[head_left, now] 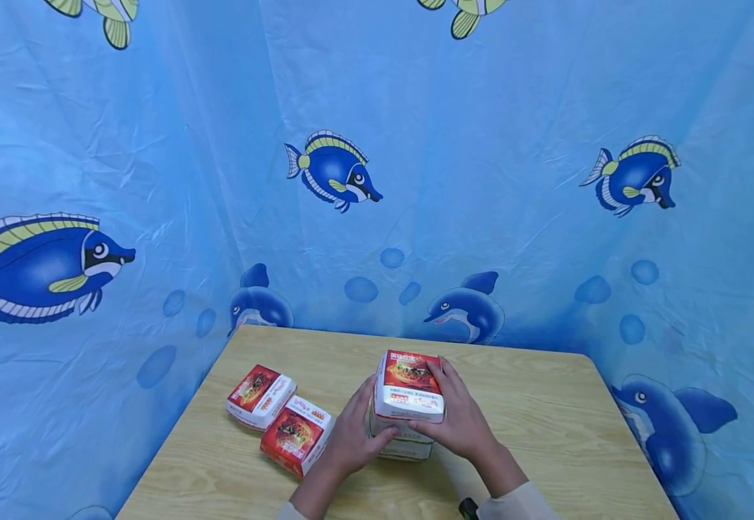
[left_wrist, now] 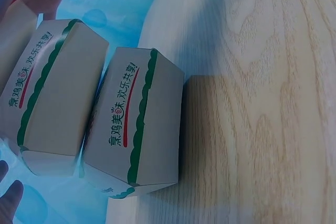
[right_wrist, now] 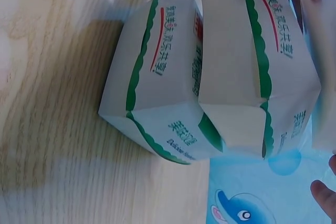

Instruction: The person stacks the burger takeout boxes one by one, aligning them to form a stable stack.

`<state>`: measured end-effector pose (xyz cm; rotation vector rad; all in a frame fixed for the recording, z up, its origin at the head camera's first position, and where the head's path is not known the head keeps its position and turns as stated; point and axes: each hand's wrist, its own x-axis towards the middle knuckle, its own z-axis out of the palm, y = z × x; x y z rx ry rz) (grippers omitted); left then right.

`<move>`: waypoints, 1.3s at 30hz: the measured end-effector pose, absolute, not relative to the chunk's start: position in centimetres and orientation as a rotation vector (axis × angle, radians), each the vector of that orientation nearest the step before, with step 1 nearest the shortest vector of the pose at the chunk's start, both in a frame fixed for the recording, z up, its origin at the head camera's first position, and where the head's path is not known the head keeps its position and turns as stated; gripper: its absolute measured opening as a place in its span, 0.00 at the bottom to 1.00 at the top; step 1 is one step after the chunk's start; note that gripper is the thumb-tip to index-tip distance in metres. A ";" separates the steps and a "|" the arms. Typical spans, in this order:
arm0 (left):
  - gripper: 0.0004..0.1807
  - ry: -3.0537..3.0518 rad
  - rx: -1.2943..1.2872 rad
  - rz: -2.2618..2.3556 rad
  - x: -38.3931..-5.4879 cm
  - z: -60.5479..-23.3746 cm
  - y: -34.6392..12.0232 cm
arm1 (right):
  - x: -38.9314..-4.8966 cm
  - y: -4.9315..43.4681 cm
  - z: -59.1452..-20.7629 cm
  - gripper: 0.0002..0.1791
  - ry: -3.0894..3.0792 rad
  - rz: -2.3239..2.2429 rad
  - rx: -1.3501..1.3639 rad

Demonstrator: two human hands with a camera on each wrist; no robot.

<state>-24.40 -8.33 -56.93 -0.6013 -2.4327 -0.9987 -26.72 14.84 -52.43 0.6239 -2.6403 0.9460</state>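
Both hands hold a burger box (head_left: pixel 412 386) with a red printed top and white sides, one hand at each side. My left hand (head_left: pixel 354 433) grips its left side, thumb along the near lower edge. On the other side my right hand (head_left: pixel 460 419) grips it, fingers up at the far corner and thumb under the front. Directly beneath is a stack of two pale burger boxes with green scalloped trim, an upper box (left_wrist: pixel 65 93) and a lower box (left_wrist: pixel 134 119). In the right wrist view the upper box (right_wrist: pixel 247 51) leans slightly against the lower box (right_wrist: pixel 157 72).
Two more red-topped burger boxes sit left of the stack on the wooden table (head_left: pixel 546 426): a farther box (head_left: pixel 262 396) and a nearer box (head_left: pixel 296 437), side by side. A blue curtain (head_left: pixel 481 144) with printed fish and dolphins hangs behind and on both sides.
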 end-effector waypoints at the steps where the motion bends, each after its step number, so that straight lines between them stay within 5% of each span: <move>1: 0.53 -2.437 -0.600 -1.004 -24.4 -56.9 -8.3 | -26.7 14.8 -52.4 0.61 -2.635 0.945 0.626; 39: 0.54 -2.453 -0.569 -1.051 -24.2 -56.9 -8.2 | -26.7 14.6 -53.0 0.62 -2.652 0.998 0.638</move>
